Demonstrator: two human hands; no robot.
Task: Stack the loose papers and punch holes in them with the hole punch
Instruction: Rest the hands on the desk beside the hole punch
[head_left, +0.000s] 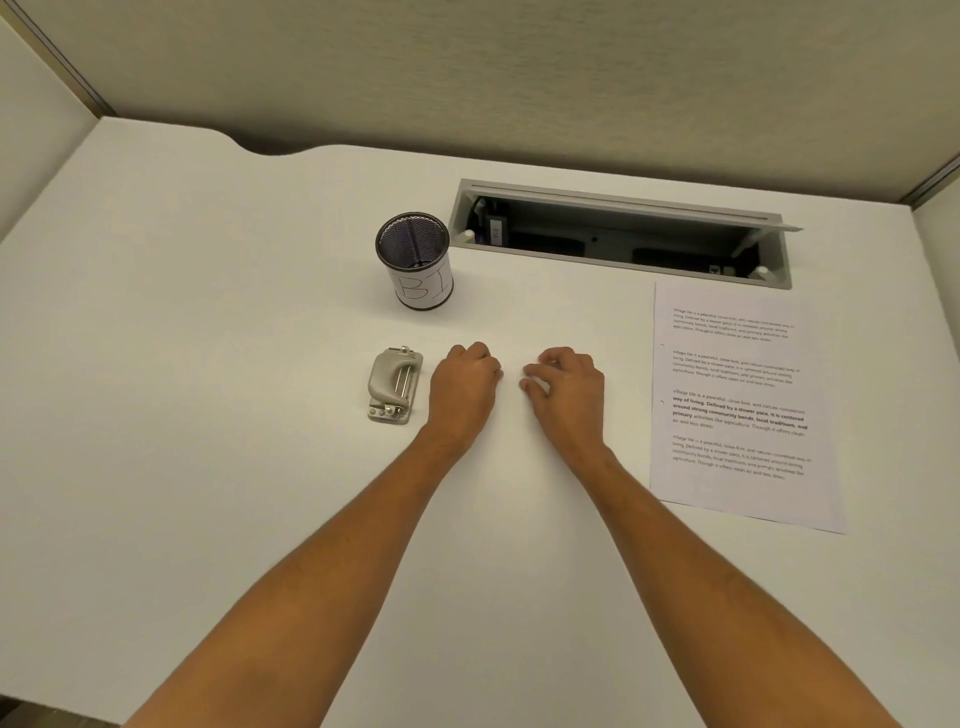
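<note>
A grey metal hole punch (394, 385) lies on the white desk, just left of my left hand (464, 383). That hand rests knuckles up with its fingers curled under, holding nothing. My right hand (566, 387) rests beside it, fingers loosely bent and slightly apart, also holding nothing. A printed sheet of paper (737, 405) lies flat at the right, apart from both hands. Small punched marks show along its left edge. I cannot tell whether it is one sheet or a stack.
A black mesh pen cup (415, 260) with a white label stands behind the punch. An open cable tray (618, 234) is recessed in the desk (208, 364) at the back right. Beige partition walls enclose the desk on three sides.
</note>
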